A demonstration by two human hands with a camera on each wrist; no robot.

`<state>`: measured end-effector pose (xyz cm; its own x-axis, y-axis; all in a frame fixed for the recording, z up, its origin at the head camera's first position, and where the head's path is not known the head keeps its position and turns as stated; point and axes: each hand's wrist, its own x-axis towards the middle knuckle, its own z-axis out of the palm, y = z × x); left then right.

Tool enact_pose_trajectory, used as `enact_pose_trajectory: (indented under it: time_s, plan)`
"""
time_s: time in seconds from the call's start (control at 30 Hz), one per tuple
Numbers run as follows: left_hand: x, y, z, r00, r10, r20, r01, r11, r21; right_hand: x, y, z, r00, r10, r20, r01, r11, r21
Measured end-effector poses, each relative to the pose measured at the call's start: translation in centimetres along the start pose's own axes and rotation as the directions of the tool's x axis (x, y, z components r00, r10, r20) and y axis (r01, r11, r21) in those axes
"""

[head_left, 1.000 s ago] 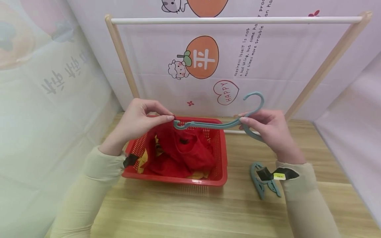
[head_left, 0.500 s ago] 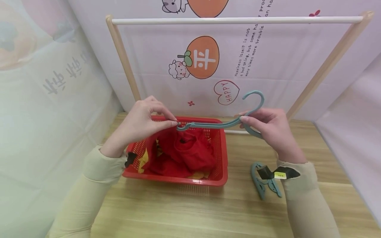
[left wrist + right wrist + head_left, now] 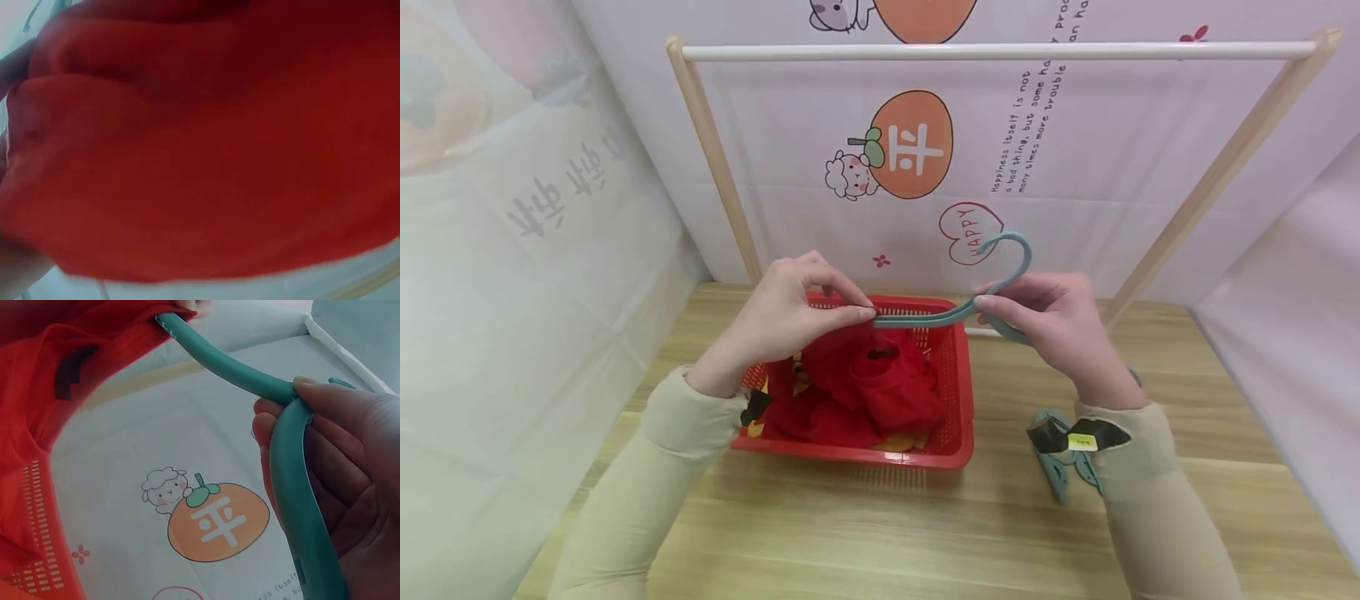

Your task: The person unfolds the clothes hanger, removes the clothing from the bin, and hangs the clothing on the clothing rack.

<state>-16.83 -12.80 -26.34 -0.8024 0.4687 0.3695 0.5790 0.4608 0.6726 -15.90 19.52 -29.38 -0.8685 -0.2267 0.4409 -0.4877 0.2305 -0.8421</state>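
Observation:
A blue-green plastic hanger (image 3: 917,319) is held level above the basket, its hook standing up. My right hand (image 3: 1052,321) pinches it just below the hook, and one arm bends down beneath that grip. In the right wrist view, the other arm's end lies inside the edge of a red garment (image 3: 119,356). My left hand (image 3: 790,308) pinches the garment's edge there, thumb against fingertips. The garment hangs from this pinch into the red basket (image 3: 850,454), and its cloth fills most of the left wrist view.
Yellow cloth (image 3: 902,440) shows under the red cloth in the basket. Folded blue-green hangers (image 3: 1054,475) lie on the wooden table (image 3: 880,542), right of the basket, partly behind my right wrist. A rack with a white rail (image 3: 1000,52) stands behind.
The hanger has shifted left with my right hand, and its notched end has slipped from sight into the garment's edge. My left hand has moved right along the hanger arm with the cloth.

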Motion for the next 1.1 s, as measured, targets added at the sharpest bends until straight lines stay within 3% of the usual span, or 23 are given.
enact_pose_trajectory:
  time_s: [0.2, 0.37, 0.63, 0.8, 1.1]
  plan:
    - [0.1, 0.1, 0.8, 0.999, -0.016, 0.045, 0.018, 0.999, -0.035, 0.1, 0.0, 0.9, 1.000, 0.008, 0.007, -0.007, 0.996, -0.088]
    - [0.0, -0.2, 0.5, 0.997, -0.038, 0.066, 0.038, 0.999, 0.013, 0.2, 0.5, 0.5, 1.000, 0.001, 0.019, -0.001, 1.000, -0.029]
    - [-0.1, -0.9, -0.4, 1.000, -0.007, 0.012, 0.006, 0.997, 0.076, 0.2, 0.3, -0.6, 0.999, 0.041, -0.029, -0.042, 0.999, -0.025]
    - [-0.1, -1.2, -0.6, 1.000, -0.011, 0.010, 0.010, 0.996, 0.093, 0.2, 0.0, -0.7, 0.998, 0.047, -0.035, -0.048, 0.998, -0.043]
    - [0.1, -1.5, -0.2, 0.999, 0.031, -0.013, -0.030, 0.997, 0.069, 0.2, 0.0, -0.4, 0.999, 0.049, -0.022, -0.050, 0.998, -0.025]
